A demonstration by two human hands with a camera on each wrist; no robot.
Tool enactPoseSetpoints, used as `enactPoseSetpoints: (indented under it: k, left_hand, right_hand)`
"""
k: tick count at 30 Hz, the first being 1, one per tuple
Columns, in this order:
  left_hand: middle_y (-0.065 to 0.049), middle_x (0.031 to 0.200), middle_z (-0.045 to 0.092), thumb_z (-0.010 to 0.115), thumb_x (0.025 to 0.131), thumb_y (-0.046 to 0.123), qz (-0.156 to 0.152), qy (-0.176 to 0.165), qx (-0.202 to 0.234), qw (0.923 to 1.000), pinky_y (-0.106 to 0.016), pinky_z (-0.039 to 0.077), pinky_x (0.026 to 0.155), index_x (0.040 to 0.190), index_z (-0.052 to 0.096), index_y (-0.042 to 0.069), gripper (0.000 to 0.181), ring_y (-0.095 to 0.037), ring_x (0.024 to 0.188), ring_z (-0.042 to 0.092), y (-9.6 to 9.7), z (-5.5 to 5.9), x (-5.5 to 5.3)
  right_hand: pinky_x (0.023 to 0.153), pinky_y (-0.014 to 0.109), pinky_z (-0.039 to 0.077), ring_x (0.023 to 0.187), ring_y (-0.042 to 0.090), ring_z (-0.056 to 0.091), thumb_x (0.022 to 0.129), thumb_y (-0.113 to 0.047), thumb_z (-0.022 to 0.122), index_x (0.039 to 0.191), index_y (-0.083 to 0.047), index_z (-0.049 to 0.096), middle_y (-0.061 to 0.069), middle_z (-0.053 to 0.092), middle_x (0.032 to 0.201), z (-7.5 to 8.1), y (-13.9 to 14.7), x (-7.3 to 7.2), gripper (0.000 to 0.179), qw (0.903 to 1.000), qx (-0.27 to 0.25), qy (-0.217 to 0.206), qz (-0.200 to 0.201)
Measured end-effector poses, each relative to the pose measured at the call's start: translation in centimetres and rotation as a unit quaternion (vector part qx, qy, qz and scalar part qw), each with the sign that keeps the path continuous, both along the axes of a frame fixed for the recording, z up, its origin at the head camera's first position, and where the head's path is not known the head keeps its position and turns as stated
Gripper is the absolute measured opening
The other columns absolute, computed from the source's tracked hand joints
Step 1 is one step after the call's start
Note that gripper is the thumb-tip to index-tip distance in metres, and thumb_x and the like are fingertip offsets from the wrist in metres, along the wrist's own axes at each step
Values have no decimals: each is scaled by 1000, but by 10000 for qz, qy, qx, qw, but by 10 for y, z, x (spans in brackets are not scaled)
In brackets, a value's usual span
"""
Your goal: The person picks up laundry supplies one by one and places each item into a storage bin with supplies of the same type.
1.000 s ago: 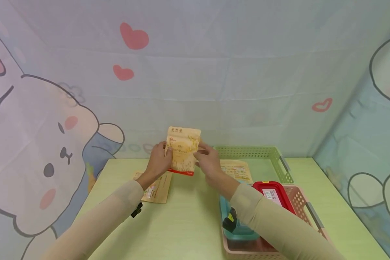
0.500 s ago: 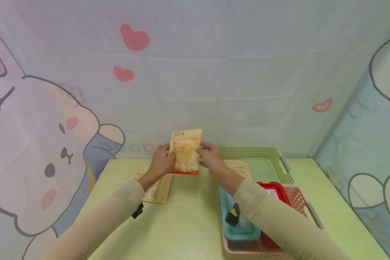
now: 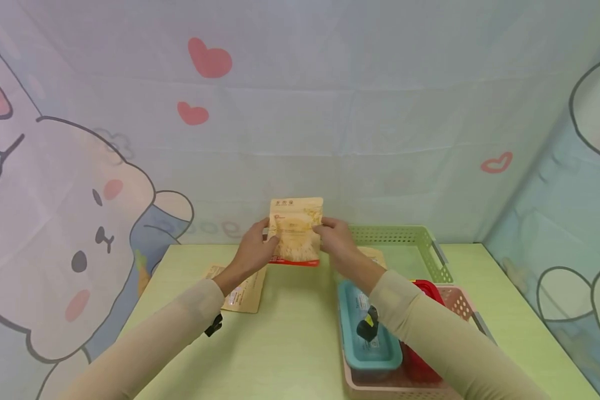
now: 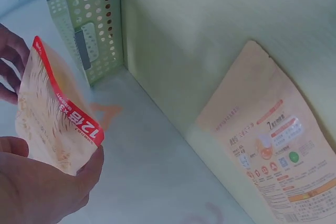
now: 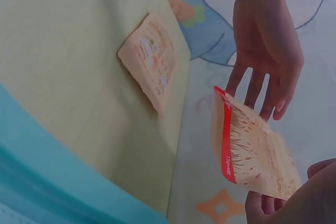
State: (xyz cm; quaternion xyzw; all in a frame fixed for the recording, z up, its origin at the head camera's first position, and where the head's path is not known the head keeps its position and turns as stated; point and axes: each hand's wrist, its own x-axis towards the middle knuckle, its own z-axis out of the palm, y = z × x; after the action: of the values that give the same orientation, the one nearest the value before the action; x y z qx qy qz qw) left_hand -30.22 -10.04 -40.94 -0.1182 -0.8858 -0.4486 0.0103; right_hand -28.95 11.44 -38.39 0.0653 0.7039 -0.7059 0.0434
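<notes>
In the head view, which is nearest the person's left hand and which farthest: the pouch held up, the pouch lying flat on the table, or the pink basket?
1. Held pouch: gripped by the left hand.
2. Flat pouch: on the table below that hand.
3. Pink basket: far right, near edge.

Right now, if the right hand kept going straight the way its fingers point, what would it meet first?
Probably the pouch it already grips, then the left hand on the other edge; depth beyond is unclear.

head view above, wrist views close, sharing pouch [image 3: 296, 230]
</notes>
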Motion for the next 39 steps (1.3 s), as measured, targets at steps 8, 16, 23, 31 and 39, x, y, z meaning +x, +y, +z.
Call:
enactPoseSetpoints:
  k: [8,16,23,31,39]
  left_hand:
    - [-21,165,37,55,108,27,-94,-87,215,9997,-58,48,110,167,23,4,71,-41,144,48,11,7,7]
    - [-19,166,36,59,107,29,-166,-176,516,9984,-61,45,112,169,20,12,75,-40,147,45,17,9,11]
    - [-20,165,37,62,106,31,-286,-217,612,9975,-61,44,113,169,19,13,78,-40,147,45,23,9,11]
    - [-17,167,35,62,106,32,-392,-361,667,9963,-61,44,113,169,20,14,77,-39,149,44,26,9,13]
    - [-19,166,37,62,107,33,-543,-388,693,9954,-60,44,114,168,23,14,75,-39,147,46,34,12,16]
  right_hand:
    - [113,47,47,137,34,52,109,-16,57,163,-5,38,18,44,161,4,14,0,58,9991,407,-83,-15]
    - [64,21,43,66,7,43,107,-11,57,160,-2,42,20,56,147,4,24,-1,57,9995,271,84,-168]
    - [77,30,48,74,11,47,108,-14,57,161,-4,41,20,56,148,0,33,-1,57,9987,464,143,-169]
    - [70,25,47,72,12,47,107,-14,57,161,-4,41,22,53,150,2,43,6,57,9984,524,224,-35]
    - [97,42,52,107,27,57,108,-14,56,161,-2,41,24,51,152,4,55,9,56,9976,623,284,10]
